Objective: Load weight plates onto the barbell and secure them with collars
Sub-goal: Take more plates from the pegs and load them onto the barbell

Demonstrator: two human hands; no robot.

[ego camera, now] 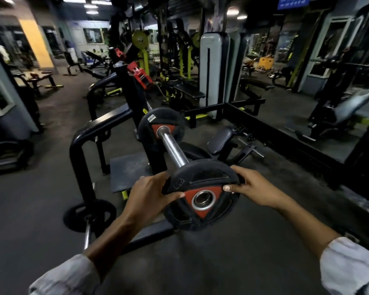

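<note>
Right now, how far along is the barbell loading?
Done: one black rubber plate with a red hub sits far up the steel barbell sleeve. In hand: both hands, left and right, hold a second matching plate at the sleeve's tip. Left: sliding it in, then collars; none fitted on this sleeve.

- Left hand: reaches forward, fingers curled round the left edge of the weight plate, thumb on its face.
- Right hand: grips the plate's right edge, thumb pressed on the front.
- Both forearms are bare and stretched forward, with light sleeves pushed back.
</note>
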